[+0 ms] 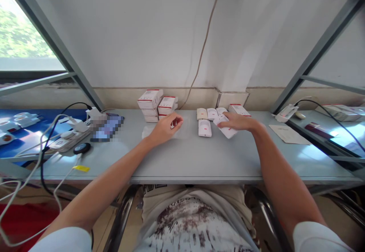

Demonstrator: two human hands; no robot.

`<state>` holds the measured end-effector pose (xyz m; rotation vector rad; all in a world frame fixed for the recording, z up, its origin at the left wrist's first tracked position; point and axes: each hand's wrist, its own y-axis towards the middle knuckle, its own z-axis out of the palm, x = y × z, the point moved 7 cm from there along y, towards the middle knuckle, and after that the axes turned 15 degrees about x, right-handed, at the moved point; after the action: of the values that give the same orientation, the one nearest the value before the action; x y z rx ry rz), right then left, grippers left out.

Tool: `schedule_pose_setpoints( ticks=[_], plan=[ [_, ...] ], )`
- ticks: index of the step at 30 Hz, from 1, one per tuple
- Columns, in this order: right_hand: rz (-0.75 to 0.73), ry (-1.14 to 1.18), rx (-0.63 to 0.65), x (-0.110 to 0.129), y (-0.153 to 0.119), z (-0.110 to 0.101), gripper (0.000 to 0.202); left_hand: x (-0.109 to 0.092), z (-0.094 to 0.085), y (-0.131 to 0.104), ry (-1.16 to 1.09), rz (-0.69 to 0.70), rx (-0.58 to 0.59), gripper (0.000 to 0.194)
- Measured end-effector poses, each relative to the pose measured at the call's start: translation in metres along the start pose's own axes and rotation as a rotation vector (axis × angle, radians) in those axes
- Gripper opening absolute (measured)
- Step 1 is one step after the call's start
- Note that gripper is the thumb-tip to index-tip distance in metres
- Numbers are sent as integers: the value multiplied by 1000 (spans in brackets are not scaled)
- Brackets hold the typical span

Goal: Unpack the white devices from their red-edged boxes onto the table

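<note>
My left hand is over the left middle of the table, fingers curled in and thumb close to them. Whatever they may hold is too small to make out. Thin clear plastic bags lie flat around and under it. My right hand grips a white plastic sensor-like device with a small red mark, tilted near the tabletop. Beside that device lies a similar white one. Behind them is a row of more such units, among them a cream one and a white one.
Small white boxes with red edges are stacked at the back, with another box at the right. Leftward lie a pixelated phone, a power strip, cables and a black round object. A paper sheet rests right.
</note>
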<state>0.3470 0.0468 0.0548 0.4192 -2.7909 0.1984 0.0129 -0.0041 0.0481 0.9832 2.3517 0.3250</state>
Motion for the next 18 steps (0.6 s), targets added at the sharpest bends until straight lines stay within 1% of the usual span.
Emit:
schedule_pose_setpoints(
  ticks=[3,4,5,7,10,13,16,18],
  plan=[
    [0,275,148,9,2,9,44,-1,2,0,10,-1,9,18],
    [-22,366,156,15,2,11,45,-1,2,-1,13,-1,11,18],
    [-51,445,146,20,4,12,45,-2,3,-1,15,-1,10,18],
    [-95,571,86,28,8,15,46,-4,2,-1,16,3,-4,18],
    [-104,734,-15,33,18,23,42,-7,0,-2,16,14,-28,17],
    [-166,994,-72,37,27,32,38,-8,-2,-2,30,21,-47,17],
    [-197,1214,-119,41,30,39,43,-8,-3,-3,71,28,-73,16],
    [-185,1265,-141,42,31,43,49,-7,-4,-2,98,27,-73,16]
  ],
)
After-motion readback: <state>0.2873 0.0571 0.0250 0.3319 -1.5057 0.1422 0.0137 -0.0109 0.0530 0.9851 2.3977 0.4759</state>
